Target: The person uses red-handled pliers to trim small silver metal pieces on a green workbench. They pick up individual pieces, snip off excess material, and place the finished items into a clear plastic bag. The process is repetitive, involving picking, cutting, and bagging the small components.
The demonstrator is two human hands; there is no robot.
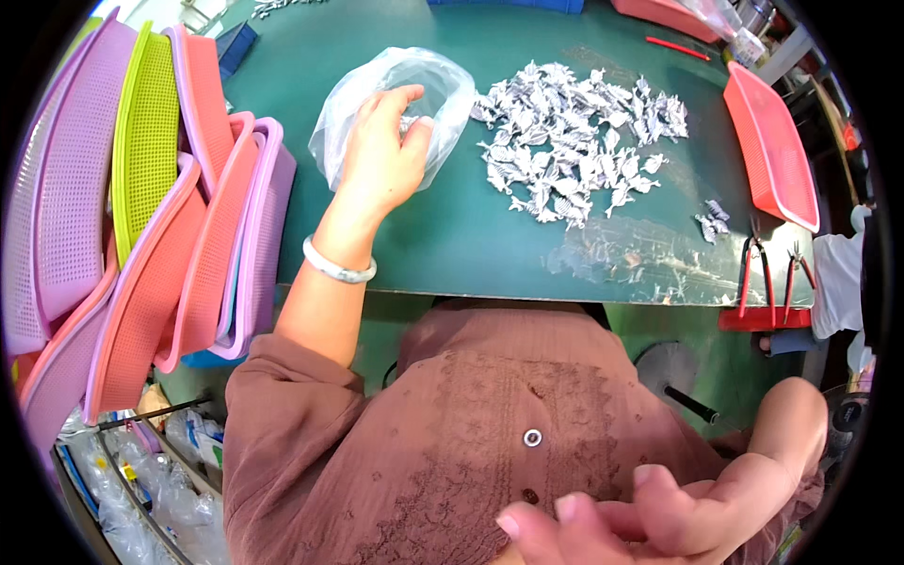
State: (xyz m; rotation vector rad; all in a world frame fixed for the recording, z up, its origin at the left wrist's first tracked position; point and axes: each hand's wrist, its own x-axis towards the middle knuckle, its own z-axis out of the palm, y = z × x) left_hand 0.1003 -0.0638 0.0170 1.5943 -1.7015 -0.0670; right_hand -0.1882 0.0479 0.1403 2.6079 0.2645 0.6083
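My left hand point(384, 151) reaches over the mouth of a clear plastic bag point(331, 122) on the green table. Its thumb and index finger are apart, and its other fingertips are partly hidden. A little grey shows inside the bag beside the thumb; what it is I cannot make out. To the right of the bag spreads a heap of small silver-grey pieces point(565, 132), ridged and shell-like in shape. My right hand point(650, 518) is drawn back near my body at the lower right, fingers loosely bent and apart, with nothing seen in it.
Purple, green and coral perforated baskets point(151, 160) lean stacked along the left. A coral basket point(777, 151) lies on the right. Pliers point(753, 268) rest at the right front edge, near a few stray pieces point(713, 221). A red pen-like stick point(678, 47) lies farther back.
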